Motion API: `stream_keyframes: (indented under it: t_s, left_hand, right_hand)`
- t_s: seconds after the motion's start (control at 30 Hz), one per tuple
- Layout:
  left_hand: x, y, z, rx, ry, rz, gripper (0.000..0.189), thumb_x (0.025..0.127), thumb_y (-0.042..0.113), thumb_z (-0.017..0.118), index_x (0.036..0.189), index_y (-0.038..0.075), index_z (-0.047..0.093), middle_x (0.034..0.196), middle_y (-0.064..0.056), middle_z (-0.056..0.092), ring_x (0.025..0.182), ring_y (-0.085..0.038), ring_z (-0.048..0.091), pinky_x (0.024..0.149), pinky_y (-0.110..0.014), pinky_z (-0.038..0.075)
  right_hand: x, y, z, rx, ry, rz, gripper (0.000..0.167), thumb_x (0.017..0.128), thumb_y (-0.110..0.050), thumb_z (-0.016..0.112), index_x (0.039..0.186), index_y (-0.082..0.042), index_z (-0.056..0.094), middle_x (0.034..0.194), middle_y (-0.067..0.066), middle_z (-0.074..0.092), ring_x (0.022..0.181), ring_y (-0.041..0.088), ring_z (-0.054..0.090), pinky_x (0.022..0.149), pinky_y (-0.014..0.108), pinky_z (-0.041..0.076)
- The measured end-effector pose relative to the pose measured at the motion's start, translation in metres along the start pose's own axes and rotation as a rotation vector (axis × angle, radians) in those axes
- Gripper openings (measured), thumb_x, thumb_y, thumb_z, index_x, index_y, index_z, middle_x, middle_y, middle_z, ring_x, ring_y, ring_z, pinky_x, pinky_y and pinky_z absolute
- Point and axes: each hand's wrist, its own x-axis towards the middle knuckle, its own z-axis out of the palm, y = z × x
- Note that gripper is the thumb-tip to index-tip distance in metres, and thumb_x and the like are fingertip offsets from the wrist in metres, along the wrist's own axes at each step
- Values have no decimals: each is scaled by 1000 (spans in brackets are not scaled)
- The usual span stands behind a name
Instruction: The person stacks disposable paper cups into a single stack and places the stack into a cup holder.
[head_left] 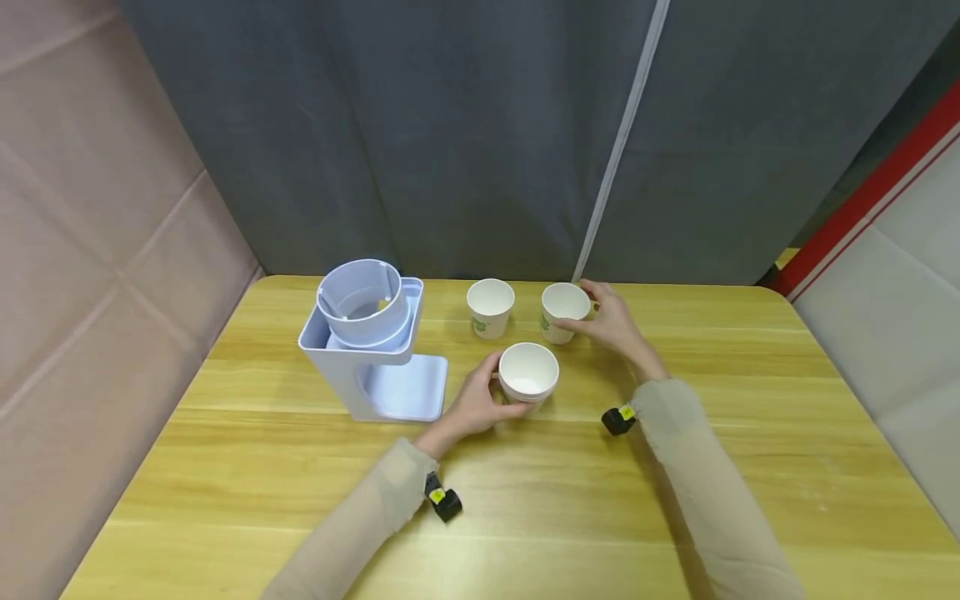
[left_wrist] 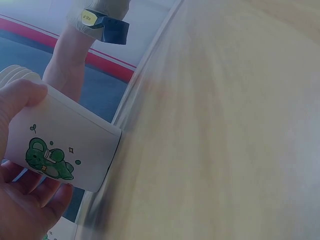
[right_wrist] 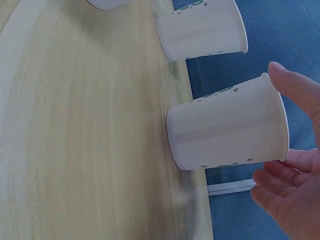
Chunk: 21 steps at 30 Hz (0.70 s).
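Note:
My left hand [head_left: 477, 400] holds a stack of white paper cups [head_left: 529, 372] near the middle of the table, thumb at the rims and fingers round the far side. Several stacked rims and a green cartoon print on the paper cups [left_wrist: 65, 135] show in the left wrist view. My right hand [head_left: 611, 321] spans a single upright paper cup [head_left: 564, 303] at the back, with thumb and fingers at opposite sides of its rim. The right wrist view shows that cup [right_wrist: 227, 127] standing on the table. Another paper cup [head_left: 491, 307] stands upright to its left.
Left of the cups stands a pale lavender dispenser-like stand [head_left: 341, 371] with a round hopper [head_left: 362, 300] on top and a flat base [head_left: 411, 387]. A grey curtain [head_left: 450, 150] hangs behind the wooden table [head_left: 525, 517]. Light panels flank both sides.

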Motion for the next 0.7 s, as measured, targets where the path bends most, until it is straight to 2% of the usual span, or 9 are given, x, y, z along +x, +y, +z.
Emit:
stream_keyframes:
  t_s: [0.7]
  left_hand:
    - [0,0,0,-15,3,-3,70,70,-5,76,130,-13,40,121,-27,51,112,-36,49,94,-43,46]
  right_hand:
    - [1,3,4,43,-9,-10,70,72,-15,80,127,10,45,122,28,47,112,39,45,96,52,40]
